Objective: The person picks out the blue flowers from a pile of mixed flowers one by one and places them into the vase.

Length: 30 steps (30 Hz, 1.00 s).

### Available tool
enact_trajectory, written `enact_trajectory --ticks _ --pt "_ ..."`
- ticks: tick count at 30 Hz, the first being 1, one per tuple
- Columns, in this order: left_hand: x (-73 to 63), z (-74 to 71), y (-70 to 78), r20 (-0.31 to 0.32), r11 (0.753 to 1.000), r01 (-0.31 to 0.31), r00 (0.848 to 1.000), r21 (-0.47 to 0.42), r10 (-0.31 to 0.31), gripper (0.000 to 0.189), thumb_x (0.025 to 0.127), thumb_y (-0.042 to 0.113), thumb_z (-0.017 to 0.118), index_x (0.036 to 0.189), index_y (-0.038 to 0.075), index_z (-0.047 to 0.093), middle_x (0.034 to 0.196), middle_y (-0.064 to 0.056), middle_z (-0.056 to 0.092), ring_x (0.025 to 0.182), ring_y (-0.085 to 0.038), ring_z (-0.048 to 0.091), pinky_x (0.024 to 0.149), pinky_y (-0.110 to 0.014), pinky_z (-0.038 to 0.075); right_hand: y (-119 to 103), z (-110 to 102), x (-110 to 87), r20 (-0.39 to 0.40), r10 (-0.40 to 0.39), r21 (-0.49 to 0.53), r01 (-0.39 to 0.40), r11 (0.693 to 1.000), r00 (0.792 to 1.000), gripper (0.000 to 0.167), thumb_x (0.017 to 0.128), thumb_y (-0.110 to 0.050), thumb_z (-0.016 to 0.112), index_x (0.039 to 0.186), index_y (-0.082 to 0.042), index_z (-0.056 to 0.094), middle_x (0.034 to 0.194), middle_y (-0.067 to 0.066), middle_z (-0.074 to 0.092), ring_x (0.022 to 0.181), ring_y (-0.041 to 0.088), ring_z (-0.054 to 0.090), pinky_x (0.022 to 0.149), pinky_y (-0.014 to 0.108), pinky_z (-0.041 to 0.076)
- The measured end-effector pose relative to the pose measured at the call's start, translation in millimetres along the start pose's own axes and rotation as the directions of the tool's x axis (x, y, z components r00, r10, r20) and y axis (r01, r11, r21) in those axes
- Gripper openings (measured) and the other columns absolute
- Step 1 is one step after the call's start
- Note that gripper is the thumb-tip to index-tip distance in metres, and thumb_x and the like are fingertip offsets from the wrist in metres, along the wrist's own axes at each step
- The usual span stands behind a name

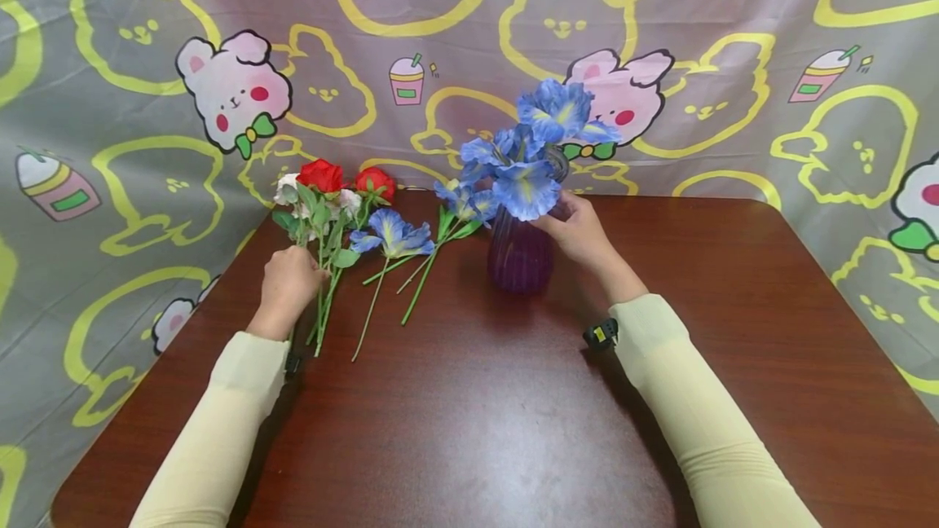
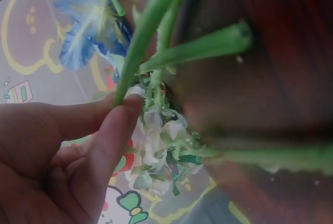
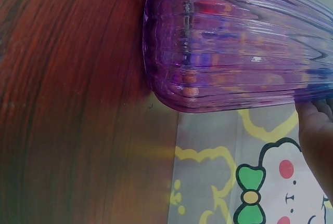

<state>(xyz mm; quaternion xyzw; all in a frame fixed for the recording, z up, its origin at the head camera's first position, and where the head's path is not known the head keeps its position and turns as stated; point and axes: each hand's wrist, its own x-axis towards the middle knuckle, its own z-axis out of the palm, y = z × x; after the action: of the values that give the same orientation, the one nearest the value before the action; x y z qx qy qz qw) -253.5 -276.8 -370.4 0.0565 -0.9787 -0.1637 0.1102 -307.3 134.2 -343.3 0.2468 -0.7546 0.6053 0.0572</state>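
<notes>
A purple ribbed vase point(image 1: 519, 259) stands upright on the table, with blue irises point(image 1: 526, 186) spreading over its mouth. My right hand point(image 1: 583, 235) grips the vase near its neck; in the right wrist view its fingers point(image 3: 315, 125) lie against the vase's side. At the left, my left hand point(image 1: 289, 283) is among the stems of red roses point(image 1: 320, 175) and white flowers point(image 1: 288, 188). In the left wrist view the thumb and a finger pinch a green flower stem point(image 2: 143, 42). Which bloom that stem carries is hard to tell.
Loose blue irises, one point(image 1: 396, 236) nearer the roses and another point(image 1: 465, 202) beside the vase, lie on the brown table point(image 1: 440, 430). A cartoon-printed cloth point(image 1: 455, 39) hangs behind the table and along its sides.
</notes>
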Motion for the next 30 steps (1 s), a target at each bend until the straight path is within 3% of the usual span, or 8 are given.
enact_trajectory --ticks 7,19,30 --pt "3.8 5.8 -5.2 0.014 0.999 0.018 1.0 0.027 -0.018 0.048 0.082 0.01 0.074 0.046 0.01 0.043 0.045 0.0 0.036 0.047 -0.022 0.044 0.051 -0.041 0.042 -0.5 -1.3 -0.7 0.012 -0.006 0.008 0.006 1.0 1.0 0.046 0.09 0.0 0.063 0.133 0.011 0.05 0.128 0.027 0.057 0.118 0.033 0.055 0.089 0.026 0.049" --pt "6.5 6.5 -7.8 0.075 0.997 0.045 0.996 0.063 -0.05 0.041 0.082 0.014 0.075 0.05 0.006 0.051 0.057 -0.014 0.057 0.059 -0.036 0.06 0.057 -0.052 0.049 -0.3 -2.5 -0.9 0.021 0.006 -0.012 -0.006 1.0 1.0 0.047 0.091 -0.001 0.063 0.136 0.009 0.049 0.13 0.025 0.056 0.12 0.034 0.054 0.094 0.032 0.048" --pt "4.2 3.7 -7.5 0.064 0.998 0.02 0.998 0.059 -0.024 0.049 0.083 0.015 0.074 0.046 0.01 0.041 0.046 -0.001 0.037 0.048 -0.022 0.044 0.048 -0.041 0.041 0.4 -2.0 -1.0 0.015 0.002 -0.013 -0.001 1.0 1.0 0.047 0.091 0.0 0.063 0.135 0.01 0.049 0.131 0.026 0.055 0.122 0.035 0.052 0.095 0.034 0.047"
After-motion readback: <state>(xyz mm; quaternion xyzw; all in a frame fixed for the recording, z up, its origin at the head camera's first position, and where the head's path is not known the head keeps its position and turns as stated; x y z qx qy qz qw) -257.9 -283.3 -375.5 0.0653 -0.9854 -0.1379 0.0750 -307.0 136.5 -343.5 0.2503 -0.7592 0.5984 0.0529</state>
